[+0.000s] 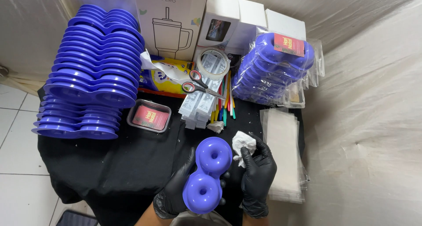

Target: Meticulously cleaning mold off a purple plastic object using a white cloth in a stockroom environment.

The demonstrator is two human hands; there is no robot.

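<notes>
My left hand (176, 188), in a black glove, grips a purple plastic piece (206, 175) shaped like two joined rings, held upright over the black cloth. My right hand (257, 171), also gloved in black, holds a crumpled white tissue (242, 143) against the piece's upper right side. Both hands are at the bottom centre of the head view.
Tall stacks of the same purple pieces (92, 72) stand at the left. Bagged purple pieces (274, 70) lie at the back right. Scissors (198, 85), a tape roll (212, 63), coloured pens (226, 103), a small tray with red cards (149, 116), clear bags (283, 151) and white boxes (176, 21) surround them.
</notes>
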